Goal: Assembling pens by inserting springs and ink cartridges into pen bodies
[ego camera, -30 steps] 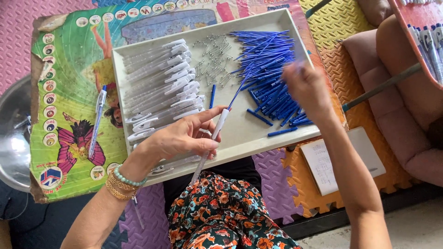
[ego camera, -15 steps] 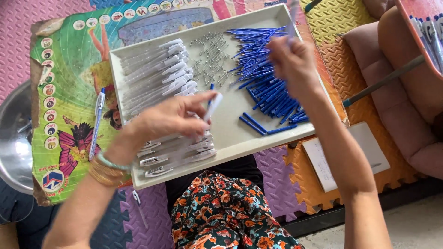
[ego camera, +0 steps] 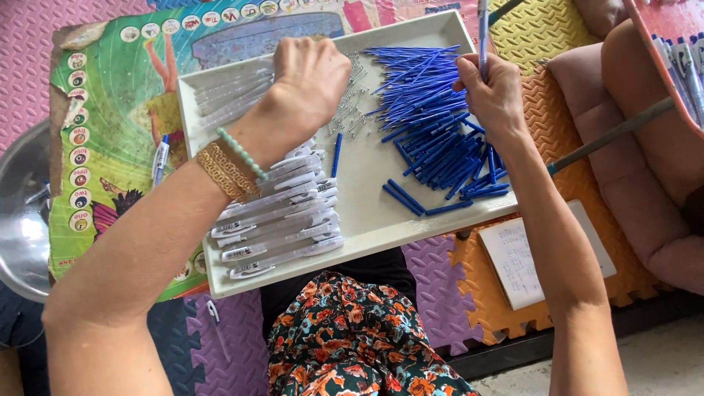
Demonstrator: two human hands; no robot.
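The right hand (ego camera: 493,92) has its grip clamped on a pen (ego camera: 482,33) that stands upright, its top running past the upper edge of the view. That hand hovers over the heap of blue refills (ego camera: 433,110) that fills the right part of the white tray (ego camera: 381,227). The left hand (ego camera: 312,77) is curled, knuckles up, above the small metal springs (ego camera: 350,110) scattered in the middle of the tray; its fingers are turned away, so I cannot tell whether its grip is closed on anything. A gold bangle and a bead bracelet (ego camera: 233,163) sit on that wrist.

On the left of the tray lie rows of clear pen barrels (ego camera: 282,224), stacked side by side down to the near rim. A single blue refill (ego camera: 336,154) lies apart on the bare strip between barrels and heap; that strip and the near right corner are the open room inside the tray.

The tray rests on a colourful printed board (ego camera: 110,125), over foam floor mats (ego camera: 440,293). A loose pen (ego camera: 160,158) lies on the board just left of the tray. A metal bowl (ego camera: 22,213) sits at the left edge, and a notepad (ego camera: 517,260) beside the tray's near right corner.
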